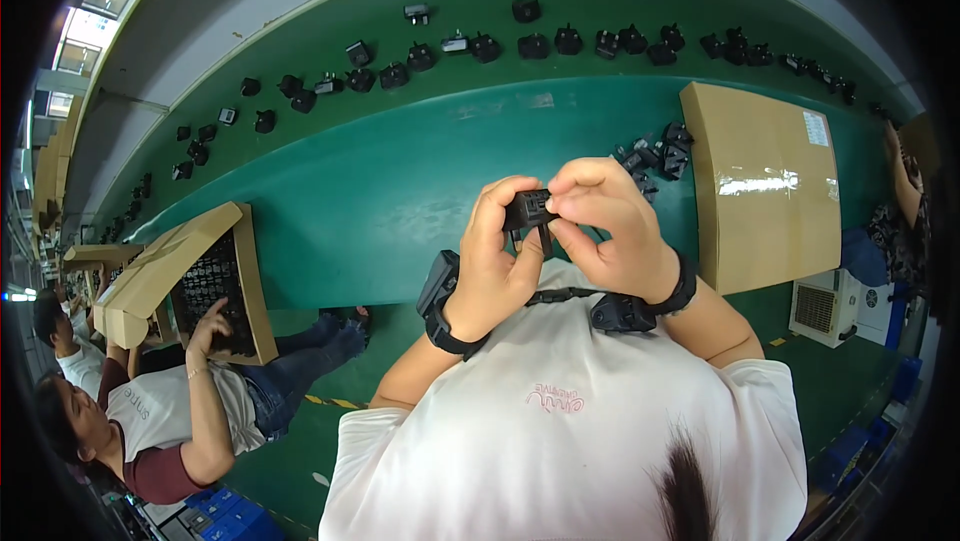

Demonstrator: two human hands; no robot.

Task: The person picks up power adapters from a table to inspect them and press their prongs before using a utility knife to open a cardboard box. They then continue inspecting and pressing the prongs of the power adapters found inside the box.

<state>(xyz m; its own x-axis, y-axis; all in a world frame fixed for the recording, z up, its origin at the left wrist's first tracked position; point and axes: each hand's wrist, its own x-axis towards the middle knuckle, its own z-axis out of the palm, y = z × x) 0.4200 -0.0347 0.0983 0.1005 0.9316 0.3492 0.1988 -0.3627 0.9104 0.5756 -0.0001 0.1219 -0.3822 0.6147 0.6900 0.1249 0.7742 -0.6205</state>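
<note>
- A white cloth shirt with pink print (pixel 450 441) is filling the bottom of the view, closest of all.
- The left hand (pixel 500 266) is holding a small black plastic plug (pixel 527 207) in front of the shirt; its grip is clamping on the plug.
- The right hand (pixel 612 231) is touching the plug's right end with thumb and finger; I cannot tell if its grip is pinching it.
- A smooth green surface (pixel 380 181) is stretching out past both hands.
- A pile of black plugs (pixel 655 156) is lying on it, just beside a big closed brown cardboard box (pixel 765 201).
- More black plugs (pixel 421 58) are sitting in a long, messy row on a darker green strip (pixel 600 3).
- At the left, a co-worker's hand (pixel 208 328) is reaching into an open brown cardboard box (pixel 190 251).
</note>
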